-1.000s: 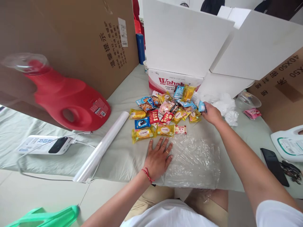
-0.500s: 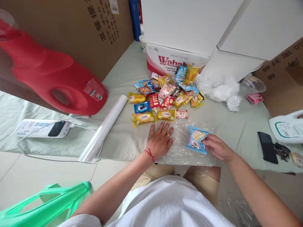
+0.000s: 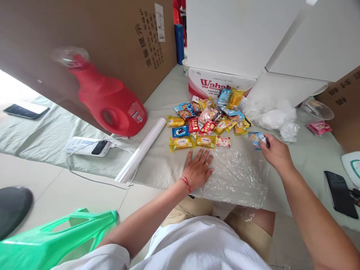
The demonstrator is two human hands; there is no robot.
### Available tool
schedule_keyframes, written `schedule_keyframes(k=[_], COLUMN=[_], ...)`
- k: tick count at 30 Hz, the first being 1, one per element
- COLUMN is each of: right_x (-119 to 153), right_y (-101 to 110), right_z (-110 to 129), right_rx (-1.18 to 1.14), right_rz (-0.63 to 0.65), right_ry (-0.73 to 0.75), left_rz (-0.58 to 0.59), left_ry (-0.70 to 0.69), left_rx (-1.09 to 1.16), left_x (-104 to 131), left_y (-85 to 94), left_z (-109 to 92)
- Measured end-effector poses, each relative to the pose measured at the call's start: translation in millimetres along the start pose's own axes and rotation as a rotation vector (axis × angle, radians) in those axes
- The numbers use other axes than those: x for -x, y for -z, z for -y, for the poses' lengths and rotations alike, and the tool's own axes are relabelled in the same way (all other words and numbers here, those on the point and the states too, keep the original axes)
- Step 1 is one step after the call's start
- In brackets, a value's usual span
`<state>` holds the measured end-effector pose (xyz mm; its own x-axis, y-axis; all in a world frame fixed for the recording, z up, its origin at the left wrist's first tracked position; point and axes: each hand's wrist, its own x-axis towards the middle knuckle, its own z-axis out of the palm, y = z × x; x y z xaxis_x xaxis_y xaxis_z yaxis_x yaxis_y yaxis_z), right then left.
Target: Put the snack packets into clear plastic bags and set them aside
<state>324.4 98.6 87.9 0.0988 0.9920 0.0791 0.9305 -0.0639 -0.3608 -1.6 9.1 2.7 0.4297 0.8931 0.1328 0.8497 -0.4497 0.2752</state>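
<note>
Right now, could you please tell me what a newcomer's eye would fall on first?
Probably the large red plastic jug at the left, in front of the brown cardboard box. Next would come the colourful heap of wrapped snacks before the red-and-white carton; right of the heap, the right hand holds a blue wrapped packet.

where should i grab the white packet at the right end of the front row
Probably by its right end, coming from the right: the white packet lies flat, its left end close beside a yellow packet, while no packet crowds its right end. The right hand, on that side, holds a blue packet.
</note>
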Motion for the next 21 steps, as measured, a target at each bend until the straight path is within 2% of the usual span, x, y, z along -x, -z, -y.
schedule_keyframes(k=[1, 4, 8, 10, 12, 14, 16, 21], right_x=[-9.1, -23.5, -18.2, -14.4, -14.2, -17.6, -22.7, -31.6], right_y=[-3.6, -20.9, -52.7, -70.1, -86.4, -98.9, -105.7, -96.7], right_z=[-1.8, 11.8, 72.7, 109.7, 140.7, 160.0, 165.9, 146.5], right_rx=[0.112, 0.264, 0.152, 0.082, 0.083, 0.131, 0.179, 0.304], right_rz=[-0.054, -0.044, -0.062, 0.070, 0.224, 0.310, 0.330, 0.223], right_ry=[0.049, 0.210, 0.411, 0.576, 0.675, 0.669, 0.625, 0.467], left_rz=[0.001, 0.006, 0.003, -0.001, -0.006, -0.011, -0.013, -0.020], left_ry=[-0.001, -0.002, -0.007, -0.013, -0.017, -0.019, -0.017, -0.022], left_rx=[-0.003, -0.015, -0.048, -0.060, -0.069, -0.078, -0.085, -0.049], left_x=[0.1, 0.5, 0.9, 0.9, 0.8, 0.8, 1.1, 2.1], left_y=[-0.5, -1.7, -3.1, -4.2, -5.3, -6.1, -6.1, -3.5], left_z=[0.1, 0.9, 1.8, 2.1, 2.3, 2.2, 2.0, 1.4])
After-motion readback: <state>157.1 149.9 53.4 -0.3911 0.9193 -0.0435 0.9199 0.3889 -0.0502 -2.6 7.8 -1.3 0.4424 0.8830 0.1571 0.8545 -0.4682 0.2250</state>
